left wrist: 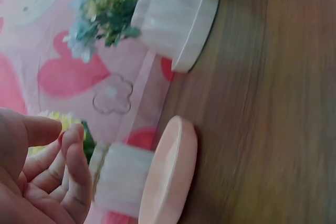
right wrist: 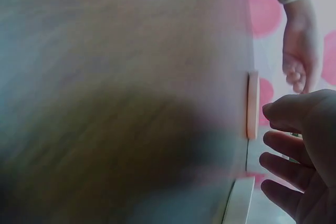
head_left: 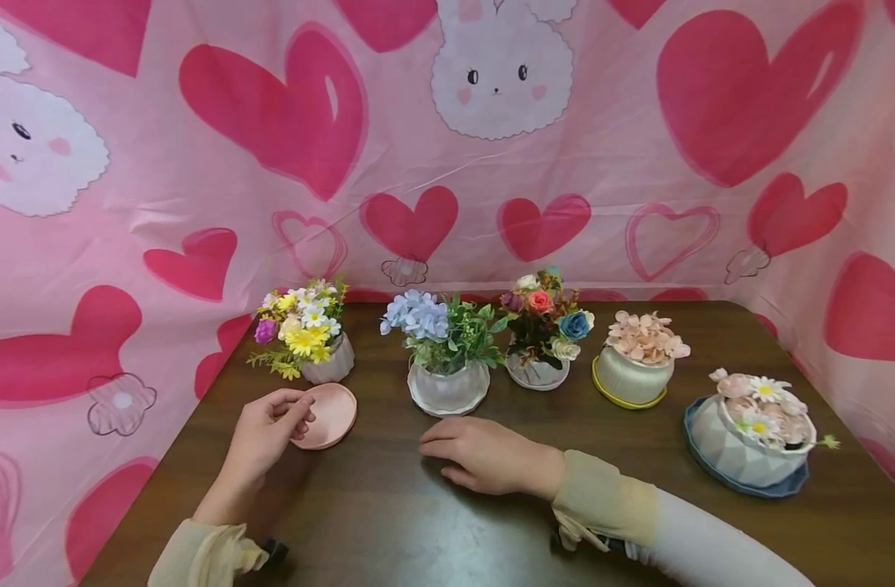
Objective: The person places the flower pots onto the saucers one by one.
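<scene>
My left hand (head_left: 274, 424) hovers by the pink saucer (head_left: 339, 416), overlapping its left edge in the head view; its fingers are loosely bent and nothing shows between them. Behind that saucer stands a white ribbed pot (head_left: 332, 362) of yellow and white flowers (head_left: 306, 330). Near the table's middle, my right hand (head_left: 484, 456) is held low with relaxed fingers and no object in it. Just beyond it, a white pot (head_left: 447, 390) with blue flowers (head_left: 418, 316) and green leaves sits on a white saucer (head_left: 418, 395). The right wrist view shows separated fingers (right wrist: 286, 169).
Farther right are a pot of mixed roses (head_left: 541, 322) on a pale saucer, a cream pot (head_left: 636, 379) on a yellow saucer (head_left: 627, 403), and a faceted white pot (head_left: 744, 448) on a blue saucer (head_left: 766, 489). A pink heart-printed cloth (head_left: 418, 163) hangs behind the brown table (head_left: 389, 522).
</scene>
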Demonstrator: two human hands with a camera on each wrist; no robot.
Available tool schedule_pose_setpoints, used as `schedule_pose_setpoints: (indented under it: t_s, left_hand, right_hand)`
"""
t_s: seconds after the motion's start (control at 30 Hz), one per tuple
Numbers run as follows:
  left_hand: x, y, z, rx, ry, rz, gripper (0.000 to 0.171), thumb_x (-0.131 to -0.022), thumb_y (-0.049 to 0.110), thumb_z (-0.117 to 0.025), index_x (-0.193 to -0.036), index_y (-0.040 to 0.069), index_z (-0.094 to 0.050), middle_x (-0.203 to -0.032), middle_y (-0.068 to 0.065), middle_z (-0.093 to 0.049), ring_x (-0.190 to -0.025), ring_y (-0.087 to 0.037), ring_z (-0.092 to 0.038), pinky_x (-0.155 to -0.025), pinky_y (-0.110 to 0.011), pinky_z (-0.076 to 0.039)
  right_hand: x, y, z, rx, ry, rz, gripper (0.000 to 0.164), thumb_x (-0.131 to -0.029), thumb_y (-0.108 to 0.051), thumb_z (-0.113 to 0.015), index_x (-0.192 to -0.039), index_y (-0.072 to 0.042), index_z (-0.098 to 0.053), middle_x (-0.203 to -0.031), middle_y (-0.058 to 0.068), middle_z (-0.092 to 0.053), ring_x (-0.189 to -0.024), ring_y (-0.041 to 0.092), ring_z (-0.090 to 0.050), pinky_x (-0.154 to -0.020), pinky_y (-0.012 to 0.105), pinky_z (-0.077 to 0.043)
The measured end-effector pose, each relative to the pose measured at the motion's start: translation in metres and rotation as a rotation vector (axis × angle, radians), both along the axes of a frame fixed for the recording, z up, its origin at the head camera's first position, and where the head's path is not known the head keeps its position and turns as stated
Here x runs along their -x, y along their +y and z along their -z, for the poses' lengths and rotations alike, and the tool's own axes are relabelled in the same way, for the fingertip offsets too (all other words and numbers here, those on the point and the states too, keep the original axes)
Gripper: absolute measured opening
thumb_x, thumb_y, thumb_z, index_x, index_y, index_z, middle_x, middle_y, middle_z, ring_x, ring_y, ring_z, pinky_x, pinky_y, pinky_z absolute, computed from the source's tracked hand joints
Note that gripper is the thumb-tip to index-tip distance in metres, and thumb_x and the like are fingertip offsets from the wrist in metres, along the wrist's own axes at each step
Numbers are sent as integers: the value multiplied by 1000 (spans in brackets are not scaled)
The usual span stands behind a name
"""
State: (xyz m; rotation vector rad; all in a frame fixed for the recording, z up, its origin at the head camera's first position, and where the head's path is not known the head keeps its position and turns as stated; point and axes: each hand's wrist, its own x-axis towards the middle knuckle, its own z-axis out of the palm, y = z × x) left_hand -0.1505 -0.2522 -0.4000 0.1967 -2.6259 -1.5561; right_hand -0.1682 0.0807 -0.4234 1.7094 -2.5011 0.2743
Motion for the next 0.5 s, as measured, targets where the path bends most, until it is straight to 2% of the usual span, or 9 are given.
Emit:
schedule_pose_setpoints:
  t_s: [0.13, 0.33, 0.4, 0.5]
  left_hand:
    - [1, -17, 0, 54, -16, -95, 39, -98, 30, -62, -118, -4, -64, -84, 2, -71, -75, -7, -63, -67, -24, -55]
    - [10, -38, 3, 61, -40, -213, 46, -97, 37, -62, -126, 2, -62, -90, 16, -67, -83, 1, -61, -71, -17, -52]
    - [15, -43, 3, 76, -47, -225, 49, -95, 40, -63, -128, 3, -61, -95, 14, -66, -82, 5, -59, -70, -14, -50]
    - [24, -48, 5, 101, -71, -207, 56, -94, 43, -64, -133, 4, -56, -111, -3, -69, -82, 11, -55, -71, -10, -48]
  right_hand:
    - [-3, -19, 1, -5, 48, -50, 37, -95, -26, -65, -130, -16, -63, -134, -3, -62, -128, 12, -55, -109, 28, -44]
    - [-5, -45, 4, -42, 73, -99, 42, -97, -31, -62, -135, -16, -59, -140, -3, -58, -132, 12, -52, -112, 26, -41]
    - [-6, -53, 5, -52, 69, -105, 44, -97, -33, -61, -138, -16, -57, -143, -2, -56, -135, 12, -50, -114, 25, -39]
    - [-6, -64, 7, -72, 81, -105, 49, -98, -37, -59, -142, -16, -53, -149, 0, -51, -140, 14, -45, -117, 26, -35]
